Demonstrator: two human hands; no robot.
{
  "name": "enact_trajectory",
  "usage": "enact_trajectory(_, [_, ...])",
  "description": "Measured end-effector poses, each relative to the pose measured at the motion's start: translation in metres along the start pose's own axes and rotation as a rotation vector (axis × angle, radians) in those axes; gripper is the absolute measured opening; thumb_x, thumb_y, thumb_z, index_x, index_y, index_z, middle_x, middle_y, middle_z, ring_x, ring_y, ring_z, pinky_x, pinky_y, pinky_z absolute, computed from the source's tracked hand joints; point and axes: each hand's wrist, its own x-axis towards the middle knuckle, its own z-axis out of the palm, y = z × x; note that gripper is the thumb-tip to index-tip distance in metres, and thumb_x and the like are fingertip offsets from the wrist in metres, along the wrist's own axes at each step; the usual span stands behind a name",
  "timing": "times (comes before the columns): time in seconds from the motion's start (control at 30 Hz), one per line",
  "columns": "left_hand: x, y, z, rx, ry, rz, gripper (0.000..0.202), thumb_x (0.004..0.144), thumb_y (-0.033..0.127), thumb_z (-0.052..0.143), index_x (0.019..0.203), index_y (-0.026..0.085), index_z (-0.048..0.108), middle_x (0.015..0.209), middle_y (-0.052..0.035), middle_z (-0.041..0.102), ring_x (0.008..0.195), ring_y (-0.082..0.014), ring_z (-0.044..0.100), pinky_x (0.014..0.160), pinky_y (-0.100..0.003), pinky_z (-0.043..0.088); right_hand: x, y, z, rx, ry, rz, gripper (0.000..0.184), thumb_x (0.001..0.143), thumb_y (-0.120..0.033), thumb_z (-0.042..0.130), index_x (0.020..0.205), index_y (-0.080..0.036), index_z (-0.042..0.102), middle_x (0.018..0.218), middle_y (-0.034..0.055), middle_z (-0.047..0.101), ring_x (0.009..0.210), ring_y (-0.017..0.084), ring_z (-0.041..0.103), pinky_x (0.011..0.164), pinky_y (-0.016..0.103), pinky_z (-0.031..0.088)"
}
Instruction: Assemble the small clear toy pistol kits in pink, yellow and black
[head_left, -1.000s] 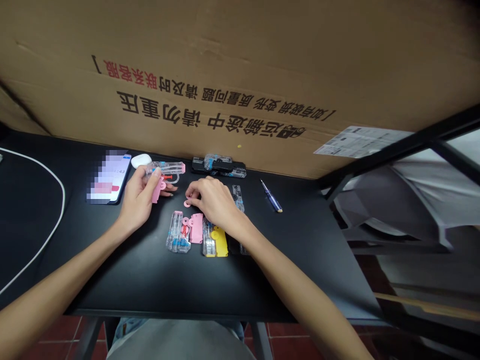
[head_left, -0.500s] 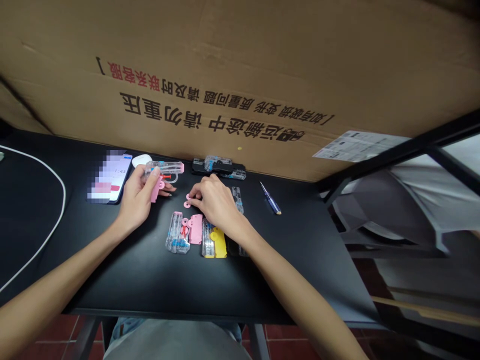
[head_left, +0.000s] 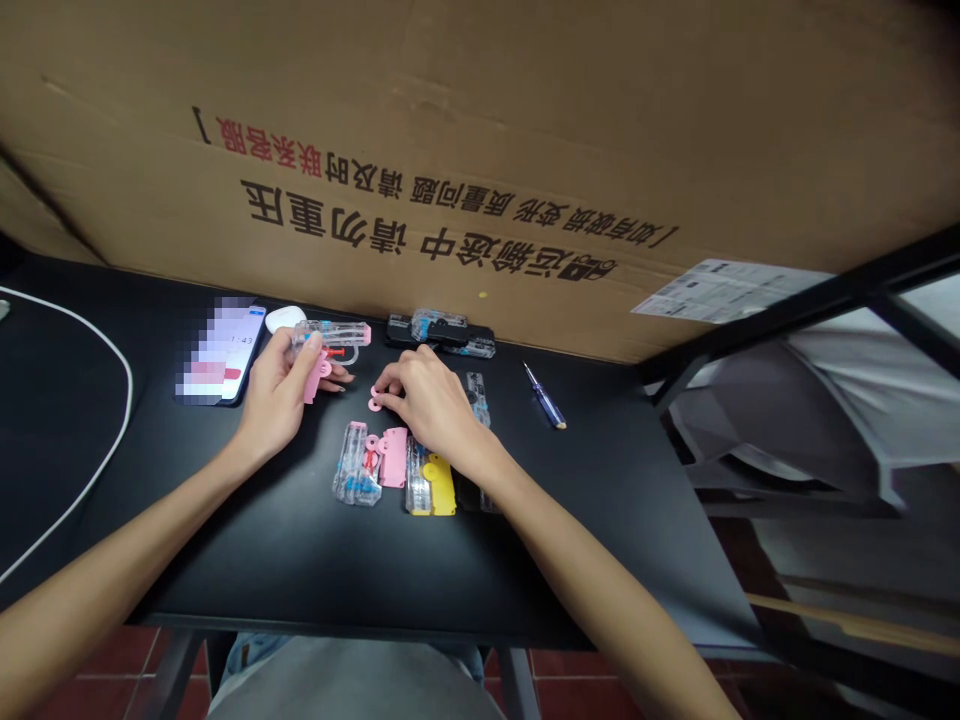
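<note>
My left hand (head_left: 276, 400) grips a clear toy water pistol (head_left: 335, 340) with pink parts, holding it just above the black table (head_left: 300, 540). My right hand (head_left: 429, 400) rests on the table with its fingertips pinched at a small pink ring (head_left: 374, 404). Below my right hand lie a clear and pink toy pistol (head_left: 365, 468) and a clear and yellow one (head_left: 430, 482). More clear pistol parts (head_left: 439, 330) lie at the back by the cardboard.
A big cardboard box (head_left: 480, 150) stands along the table's far edge. A phone (head_left: 220, 352) and a white earbud case (head_left: 284, 318) lie at left, with a white cable (head_left: 112, 420). A small blue screwdriver (head_left: 544, 396) lies at right. A black frame (head_left: 795, 310) rises right.
Almost nothing has moved. My right hand's fingers shifted slightly at the pink ring; the view drifted a little.
</note>
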Motion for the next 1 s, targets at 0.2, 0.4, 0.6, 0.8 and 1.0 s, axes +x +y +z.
enact_trajectory(0.2, [0.0,0.003,0.002,-0.056,-0.018,0.003,0.05,0.097,0.067,0.087,0.108,0.024,0.064,0.08,-0.002,0.085,0.073,-0.0234,0.086,0.068,-0.031,0.071,-0.004,0.008,-0.016,0.022,0.114,0.004,0.002,0.103,-0.022,0.088,0.102,-0.024,0.088,0.098,0.0075,0.079,0.107,0.029,0.066,0.083,0.04,0.048])
enact_trajectory(0.4, [-0.006,0.012,0.009,-0.17,-0.088,-0.019,0.049,0.096,0.065,0.089,0.106,0.021,0.069,0.089,-0.0054,0.087,0.07,-0.0214,0.085,0.068,-0.031,0.071,-0.016,0.017,-0.04,0.205,0.345,-0.014,0.009,0.107,-0.027,0.081,0.102,-0.023,0.088,0.088,0.0029,0.08,0.089,0.024,0.068,0.084,0.04,0.05])
enact_trajectory(0.6, [-0.018,0.017,0.021,-0.281,-0.154,-0.084,0.043,0.1,0.056,0.088,0.116,0.018,0.076,0.096,-0.0091,0.088,0.074,-0.0226,0.086,0.072,-0.034,0.073,-0.03,0.013,-0.037,0.49,0.369,0.005,0.03,0.107,-0.044,0.079,0.127,-0.022,0.083,0.09,-0.0002,0.078,0.075,0.018,0.063,0.076,0.036,0.05])
enact_trajectory(0.8, [-0.025,0.016,0.028,-0.369,-0.101,-0.068,0.038,0.096,0.048,0.095,0.115,0.021,0.075,0.111,-0.0079,0.089,0.096,-0.0241,0.088,0.083,-0.035,0.074,-0.037,0.001,-0.02,0.653,0.283,-0.001,0.035,0.107,-0.046,0.078,0.135,-0.025,0.077,0.095,-0.0015,0.077,0.072,0.016,0.063,0.076,0.036,0.052])
enact_trajectory(1.0, [-0.03,0.017,0.033,-0.404,-0.106,-0.084,0.036,0.088,0.041,0.102,0.094,0.02,0.074,0.1,-0.0034,0.084,0.085,-0.0164,0.082,0.079,-0.027,0.071,-0.043,-0.013,0.0,0.748,0.352,0.013,0.034,0.104,-0.041,0.081,0.134,-0.028,0.072,0.1,-0.0009,0.075,0.076,0.016,0.063,0.07,0.035,0.052])
